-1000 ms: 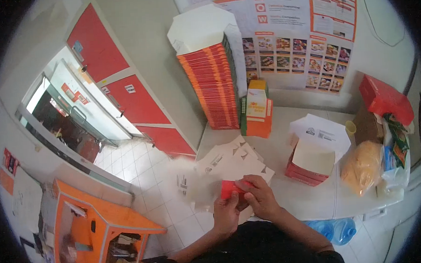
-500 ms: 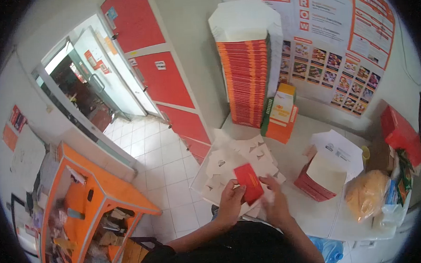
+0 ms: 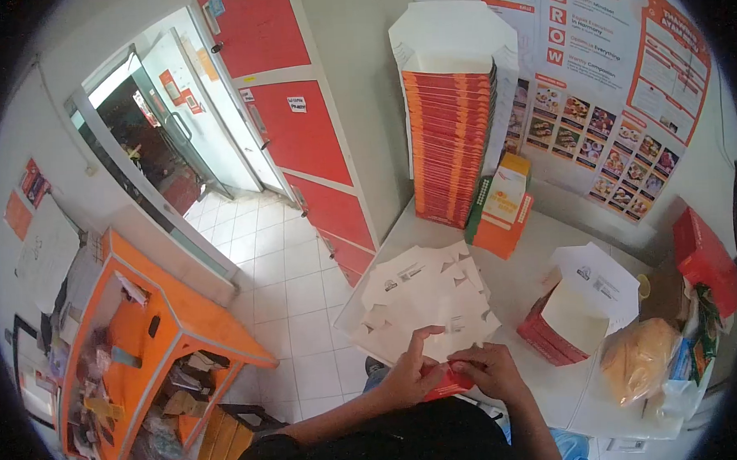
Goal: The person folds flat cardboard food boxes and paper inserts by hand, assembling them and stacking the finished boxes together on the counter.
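Observation:
Close to my body, a small red cardboard box is between my two hands. My left hand grips its left side with the thumb, while the index finger points up and away. On the other side, the fingers of my right hand are bent over the box's top edge. My hands cover most of the box, so its shape is only partly visible. Just beyond them lie flat, white-faced cardboard box blanks with notched edges and small print.
A tall stack of nested red-orange cartons stands at the back beside a green and orange box. To the right are open cartons and a plastic bag with something tan. Red lockers and an orange shelf stand left.
The red piece, earlier held up flat over the blanks, is now lower and nearer my body, tilted between both hands. My right hand has closed onto it. The view has shifted slightly.

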